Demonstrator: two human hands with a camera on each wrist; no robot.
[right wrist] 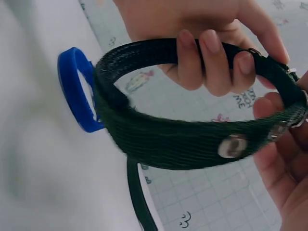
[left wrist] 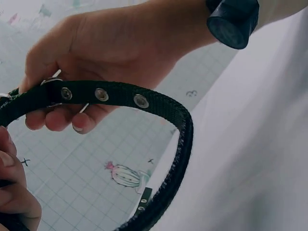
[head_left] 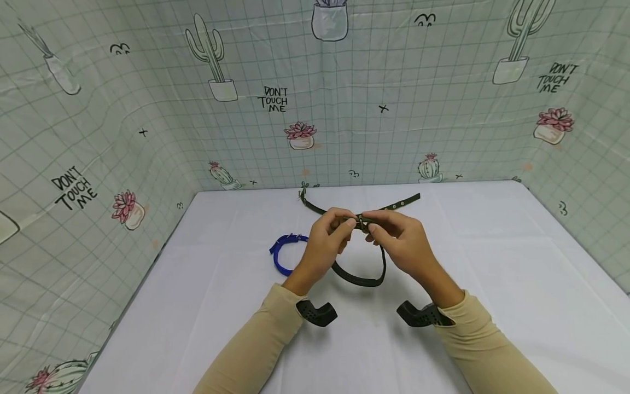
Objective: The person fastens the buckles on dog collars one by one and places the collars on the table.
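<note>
My left hand (head_left: pixel 322 241) and right hand (head_left: pixel 403 243) meet fingertip to fingertip over the table. Between them they pinch a dark green webbing collar (head_left: pixel 361 282) at its metal buckle (head_left: pixel 361 221). The collar forms a loop that hangs below the fingers. Silver eyelets (left wrist: pixel 101 94) run along its band in the left wrist view. From the right wrist, the left hand (right wrist: pixel 207 57) shows with its fingers curled over the band, while the right hand (right wrist: pixel 288 178) is partly cut off at the edge.
A blue collar (head_left: pixel 279 257), closed into a ring, lies on the white table (head_left: pixel 236 328) just left of the left forearm. Behind the hands lies another dark green strap (head_left: pixel 408 201) with eyelets, its far left end carrying metal fittings. A patterned cloth (head_left: pixel 344 71) stands around the table.
</note>
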